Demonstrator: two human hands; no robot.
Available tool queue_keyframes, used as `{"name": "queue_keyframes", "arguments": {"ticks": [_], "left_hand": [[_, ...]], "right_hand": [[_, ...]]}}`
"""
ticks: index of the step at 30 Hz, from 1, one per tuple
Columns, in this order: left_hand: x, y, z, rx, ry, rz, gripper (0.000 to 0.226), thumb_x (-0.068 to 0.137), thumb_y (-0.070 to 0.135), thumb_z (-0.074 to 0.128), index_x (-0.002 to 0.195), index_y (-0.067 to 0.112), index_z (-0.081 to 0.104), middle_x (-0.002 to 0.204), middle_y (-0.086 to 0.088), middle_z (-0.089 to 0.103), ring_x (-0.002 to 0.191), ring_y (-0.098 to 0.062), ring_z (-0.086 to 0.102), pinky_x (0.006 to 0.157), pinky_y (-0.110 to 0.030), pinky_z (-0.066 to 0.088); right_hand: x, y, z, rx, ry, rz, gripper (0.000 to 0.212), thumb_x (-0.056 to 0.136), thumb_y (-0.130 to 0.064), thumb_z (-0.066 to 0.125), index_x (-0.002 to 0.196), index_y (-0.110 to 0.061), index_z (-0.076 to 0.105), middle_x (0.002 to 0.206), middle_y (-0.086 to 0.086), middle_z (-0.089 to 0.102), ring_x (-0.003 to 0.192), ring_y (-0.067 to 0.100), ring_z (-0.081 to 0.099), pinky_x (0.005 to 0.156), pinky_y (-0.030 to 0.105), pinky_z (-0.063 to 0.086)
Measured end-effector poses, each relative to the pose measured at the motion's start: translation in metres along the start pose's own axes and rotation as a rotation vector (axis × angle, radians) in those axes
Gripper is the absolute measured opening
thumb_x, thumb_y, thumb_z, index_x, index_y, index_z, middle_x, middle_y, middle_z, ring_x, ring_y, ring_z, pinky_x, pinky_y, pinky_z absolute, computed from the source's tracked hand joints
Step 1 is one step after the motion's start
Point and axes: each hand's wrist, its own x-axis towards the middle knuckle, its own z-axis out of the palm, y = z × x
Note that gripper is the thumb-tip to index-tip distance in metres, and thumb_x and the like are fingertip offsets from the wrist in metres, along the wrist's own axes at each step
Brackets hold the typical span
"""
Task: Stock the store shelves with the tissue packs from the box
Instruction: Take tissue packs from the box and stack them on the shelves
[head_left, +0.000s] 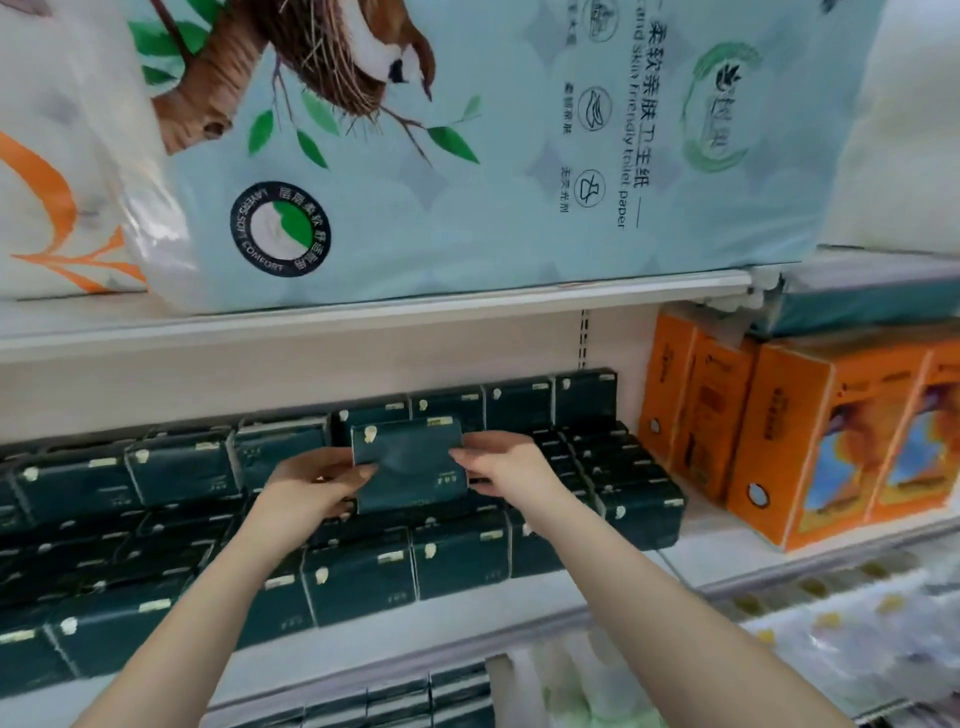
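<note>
I hold one dark green tissue pack (410, 462) upright above the middle shelf (691, 561). My left hand (317, 483) grips its left edge and my right hand (504, 462) grips its right edge. Around and below it, several rows of identical dark green tissue packs (358, 577) fill the shelf, stacked two layers high at the back. The box is not in view.
Orange tissue boxes (769, 441) stand to the right on the same shelf. A large pale blue toilet paper pack (467, 156) sits on the shelf above, overhanging its edge. More green packs (395, 701) and pale wrapped rolls (831, 623) lie on the shelf below.
</note>
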Motion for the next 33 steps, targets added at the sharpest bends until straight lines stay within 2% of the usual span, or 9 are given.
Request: {"name": "queue_keyframes", "arguments": {"ticks": [7,11,14,19,23,26,29,31,33], "left_hand": [[0.033,-0.016,0.002,0.028,0.000,-0.055,0.021,0.084,0.036,0.079,0.101,0.037,0.066,0.100,0.015,0.072,0.093,-0.009,0.071,0.065,-0.012,0.055],[0.048,-0.024,-0.001,0.020,0.006,-0.058,0.022,0.085,0.030,0.078,0.105,0.030,0.067,0.098,0.014,0.073,0.092,-0.009,0.071,0.064,-0.014,0.055],[0.054,-0.029,-0.003,0.006,-0.020,-0.048,0.020,0.083,0.033,0.078,0.102,0.032,0.070,0.098,0.013,0.076,0.094,-0.010,0.073,0.070,-0.019,0.057],[0.064,-0.037,-0.006,0.043,-0.048,-0.001,0.039,0.075,0.044,0.078,0.110,0.028,0.073,0.101,0.011,0.078,0.097,-0.012,0.074,0.089,-0.034,0.059],[0.076,-0.045,-0.007,0.179,0.002,0.046,0.028,0.087,0.038,0.077,0.113,0.028,0.076,0.098,0.008,0.079,0.096,-0.022,0.074,0.096,-0.049,0.056],[0.083,-0.045,-0.001,0.278,0.068,0.070,0.027,0.087,0.036,0.078,0.112,0.028,0.078,0.085,0.019,0.077,0.087,-0.009,0.073,0.082,-0.030,0.059],[0.085,-0.043,0.005,0.363,0.140,0.077,0.025,0.089,0.032,0.077,0.111,0.020,0.079,0.070,0.023,0.069,0.075,0.004,0.065,0.066,-0.016,0.048],[0.088,-0.042,0.007,0.410,0.173,0.052,0.025,0.090,0.031,0.077,0.110,0.015,0.079,0.075,0.014,0.072,0.080,0.000,0.066,0.068,-0.021,0.052],[0.089,-0.041,0.008,0.459,0.204,0.015,0.022,0.090,0.031,0.076,0.103,0.014,0.079,0.071,0.015,0.068,0.072,0.000,0.062,0.057,-0.013,0.044]], "right_hand": [[0.036,0.007,0.001,-0.071,-0.015,0.069,0.038,0.087,-0.026,0.076,0.123,-0.017,0.067,0.101,-0.010,0.069,0.095,0.007,0.066,0.064,0.012,0.052],[0.048,0.012,0.005,-0.102,-0.034,0.087,0.020,0.089,-0.028,0.074,0.108,-0.027,0.070,0.101,-0.012,0.069,0.097,0.009,0.066,0.067,0.015,0.052],[0.053,0.013,0.006,-0.119,-0.053,0.071,0.010,0.091,-0.026,0.071,0.092,-0.034,0.067,0.099,-0.013,0.070,0.098,0.010,0.066,0.074,0.019,0.052],[0.063,0.017,0.007,-0.186,-0.067,0.029,0.022,0.093,-0.025,0.068,0.114,-0.020,0.072,0.109,-0.008,0.072,0.101,0.009,0.066,0.079,0.020,0.050],[0.076,0.008,0.013,-0.257,-0.083,0.002,0.026,0.093,-0.020,0.067,0.118,-0.014,0.071,0.104,-0.007,0.072,0.093,0.004,0.064,0.076,0.017,0.047],[0.090,0.005,0.017,-0.311,-0.075,-0.004,0.027,0.093,-0.015,0.066,0.119,-0.012,0.071,0.103,-0.006,0.071,0.092,0.004,0.063,0.076,0.017,0.047],[0.099,0.013,0.022,-0.333,-0.061,-0.006,0.027,0.092,-0.012,0.066,0.118,-0.016,0.071,0.091,-0.016,0.068,0.083,-0.004,0.062,0.064,0.010,0.044],[0.104,0.020,0.027,-0.359,-0.041,-0.017,0.031,0.092,-0.010,0.066,0.122,-0.016,0.070,0.097,-0.011,0.070,0.090,0.004,0.065,0.073,0.015,0.049],[0.109,0.026,0.033,-0.380,-0.030,-0.035,0.036,0.092,-0.009,0.066,0.128,-0.013,0.067,0.111,0.000,0.072,0.104,0.018,0.067,0.092,0.030,0.053]]}}
